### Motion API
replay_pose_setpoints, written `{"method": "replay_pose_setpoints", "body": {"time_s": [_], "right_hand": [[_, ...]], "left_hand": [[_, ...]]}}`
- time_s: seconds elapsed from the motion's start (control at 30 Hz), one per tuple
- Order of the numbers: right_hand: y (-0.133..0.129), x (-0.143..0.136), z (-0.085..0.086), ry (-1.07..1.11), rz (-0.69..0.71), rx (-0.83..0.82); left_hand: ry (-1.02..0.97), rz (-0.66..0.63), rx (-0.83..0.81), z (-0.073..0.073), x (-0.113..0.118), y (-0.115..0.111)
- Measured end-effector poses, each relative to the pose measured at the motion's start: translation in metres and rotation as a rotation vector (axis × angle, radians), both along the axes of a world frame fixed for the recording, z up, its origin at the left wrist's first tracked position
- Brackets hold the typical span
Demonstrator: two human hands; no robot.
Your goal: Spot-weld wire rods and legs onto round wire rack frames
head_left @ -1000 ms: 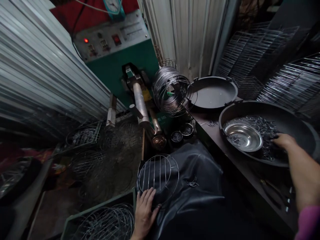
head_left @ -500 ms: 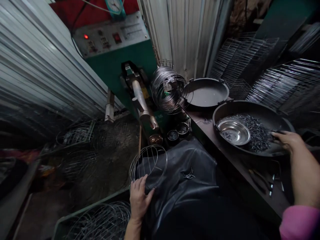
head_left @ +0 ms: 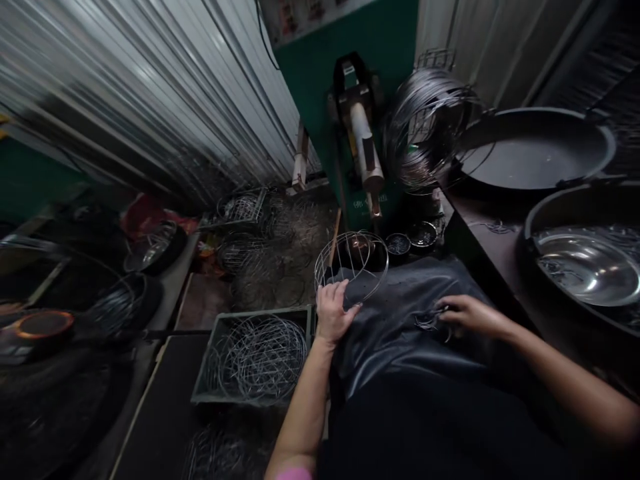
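Note:
My left hand (head_left: 336, 312) grips the near rim of a round wire rack (head_left: 351, 268), thumb apart from the fingers. The rack tilts up over the edge of a black apron (head_left: 385, 347) spread on my lap. Low over that apron, my right hand (head_left: 467, 315) has its fingertips drawn together on a few short wire pieces, partly hidden and blurred. More short wire pieces (head_left: 425, 321) lie on the apron right beside its fingers. Beyond the rack, the rod-like arm (head_left: 367, 150) of a green machine (head_left: 320, 87) points down.
A green bin (head_left: 200, 393) of round wire racks stands to the left. Wire coils (head_left: 420, 127) hang beside the machine. Two dark pans (head_left: 610, 143) (head_left: 525, 227) sit at right, the nearer holding a steel bowl (head_left: 590, 267). Small cups (head_left: 399, 245) of bits stand below the machine.
My right hand has come from the nearer pan of wire pieces to the apron. The view has swung left and down. My left hand still holds the rack.

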State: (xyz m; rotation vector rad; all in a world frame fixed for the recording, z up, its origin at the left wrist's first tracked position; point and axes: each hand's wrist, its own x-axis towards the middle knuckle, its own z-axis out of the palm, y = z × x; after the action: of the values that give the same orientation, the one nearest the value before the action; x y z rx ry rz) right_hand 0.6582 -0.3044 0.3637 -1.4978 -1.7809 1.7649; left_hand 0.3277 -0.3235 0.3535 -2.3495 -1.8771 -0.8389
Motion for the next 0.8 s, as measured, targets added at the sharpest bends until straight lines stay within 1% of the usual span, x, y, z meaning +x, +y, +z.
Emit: {"method": "replay_pose_setpoints", "body": {"time_s": [0.03, 0.07, 0.1, 0.17, 0.23, 0.3, 0.37, 0.47, 0.53, 0.57, 0.63, 0.7, 0.8], "right_hand": [[0.001, -0.014, -0.008, -0.016, 0.115, 0.087], [0.003, -0.023, -0.013, -0.037, 0.199, 0.175], [0.005, -0.027, -0.017, -0.060, 0.250, 0.260], [0.012, -0.024, -0.021, -0.134, 0.269, 0.377], [0.019, -0.016, -0.025, -0.252, 0.245, 0.430], [0.024, -0.012, -0.033, -0.356, 0.249, 0.464], [0.024, -0.019, -0.044, -0.427, 0.287, 0.493], [0.016, -0.041, -0.061, -0.574, 0.358, 0.527], [0.009, -0.053, -0.067, -0.647, 0.380, 0.551], [0.007, -0.055, -0.068, -0.643, 0.374, 0.563], [0.004, -0.052, -0.067, -0.559, 0.314, 0.578], [0.004, -0.042, -0.066, -0.432, 0.196, 0.569], [0.011, -0.023, -0.066, -0.288, -0.014, 0.500]], "left_hand": [[0.001, 0.001, 0.003, 0.003, 0.000, 0.001], [0.002, 0.002, 0.003, 0.005, 0.000, 0.003], [0.001, 0.002, 0.001, 0.007, 0.000, 0.004], [-0.004, 0.002, -0.004, 0.009, -0.002, 0.005], [-0.009, -0.001, -0.001, 0.009, -0.002, 0.007], [-0.008, -0.005, 0.010, 0.007, -0.001, 0.008], [-0.004, -0.007, 0.030, 0.004, 0.002, 0.010], [0.008, -0.016, 0.080, 0.001, 0.010, 0.009], [0.024, -0.051, 0.093, 0.001, 0.013, 0.007], [0.034, -0.081, 0.087, 0.002, 0.014, 0.006], [0.053, -0.145, 0.056, 0.003, 0.013, 0.004], [0.062, -0.190, 0.017, 0.006, 0.012, 0.006], [0.044, -0.218, -0.045, 0.010, 0.012, 0.015]]}}
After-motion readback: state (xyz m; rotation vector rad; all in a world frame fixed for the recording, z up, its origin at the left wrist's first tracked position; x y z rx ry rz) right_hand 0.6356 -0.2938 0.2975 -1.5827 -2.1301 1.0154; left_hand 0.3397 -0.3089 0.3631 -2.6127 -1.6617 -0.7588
